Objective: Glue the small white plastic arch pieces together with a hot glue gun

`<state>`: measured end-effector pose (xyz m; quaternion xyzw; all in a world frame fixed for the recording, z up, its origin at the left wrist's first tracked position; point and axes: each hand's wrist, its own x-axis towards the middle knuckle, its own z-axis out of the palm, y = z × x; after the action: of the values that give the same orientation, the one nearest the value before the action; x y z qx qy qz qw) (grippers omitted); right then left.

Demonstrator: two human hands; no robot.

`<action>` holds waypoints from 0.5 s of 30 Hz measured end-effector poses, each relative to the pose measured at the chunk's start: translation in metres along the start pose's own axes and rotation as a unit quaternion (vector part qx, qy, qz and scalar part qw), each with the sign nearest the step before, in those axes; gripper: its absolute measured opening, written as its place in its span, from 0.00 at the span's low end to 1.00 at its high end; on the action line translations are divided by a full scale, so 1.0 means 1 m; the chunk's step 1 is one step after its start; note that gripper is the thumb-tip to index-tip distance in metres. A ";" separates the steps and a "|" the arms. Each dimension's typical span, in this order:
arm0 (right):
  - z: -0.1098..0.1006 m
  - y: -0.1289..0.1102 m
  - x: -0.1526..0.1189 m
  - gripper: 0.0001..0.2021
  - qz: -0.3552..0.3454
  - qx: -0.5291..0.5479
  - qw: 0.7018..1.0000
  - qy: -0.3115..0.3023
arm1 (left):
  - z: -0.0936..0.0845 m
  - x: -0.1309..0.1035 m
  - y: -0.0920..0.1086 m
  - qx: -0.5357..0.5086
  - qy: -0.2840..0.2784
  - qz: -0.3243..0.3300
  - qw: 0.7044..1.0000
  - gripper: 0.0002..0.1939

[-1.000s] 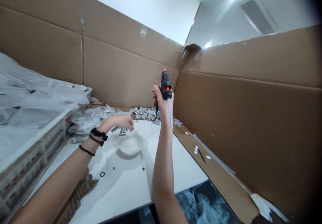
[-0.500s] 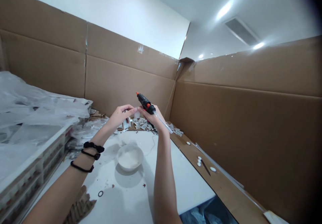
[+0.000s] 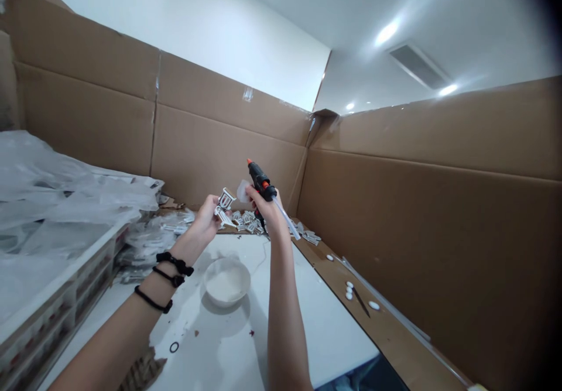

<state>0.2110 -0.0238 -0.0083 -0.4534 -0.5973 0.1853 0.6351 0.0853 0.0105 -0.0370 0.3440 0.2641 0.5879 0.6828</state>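
My left hand is closed on small white-and-dark slotted pieces, held above the far edge of the white table. To its right, my right hand grips a black glue gun whose orange tip points up and away. A clear glue stick sticks out of the gun's rear. Between thumb and finger of that same hand is a translucent whitish piece. The two hands are apart. Below them stands a white bowl with pale contents.
Similar slotted pieces lie heaped behind the table. Plastic-covered crates and bagged items fill the left. White oval pieces and a dark thin tool lie at right. Cardboard walls surround the table.
My hands have moved apart. The slotted pieces in my left hand now show more fully, and the translucent piece shows beside my right thumb. The view has shifted slightly.
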 end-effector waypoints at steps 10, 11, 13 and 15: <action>0.016 0.000 0.000 0.17 0.067 0.190 0.979 0.027 | -0.004 0.004 -0.005 0.177 0.008 0.357 0.917 0.07; 0.015 0.000 0.000 0.18 0.065 0.213 0.975 0.024 | -0.006 0.004 -0.006 0.234 0.009 0.427 0.874 0.08; 0.014 -0.001 0.000 0.19 0.072 0.232 0.970 0.021 | -0.011 0.005 -0.010 0.333 -0.001 0.536 0.776 0.07; 0.012 0.000 -0.001 0.19 0.083 0.216 0.973 0.020 | -0.015 0.006 -0.014 0.397 -0.026 0.589 0.703 0.08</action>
<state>0.1998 -0.0201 -0.0099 -0.3572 -0.4906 0.3523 0.7125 0.0834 0.0173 -0.0567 0.6842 0.1989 0.7016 0.0042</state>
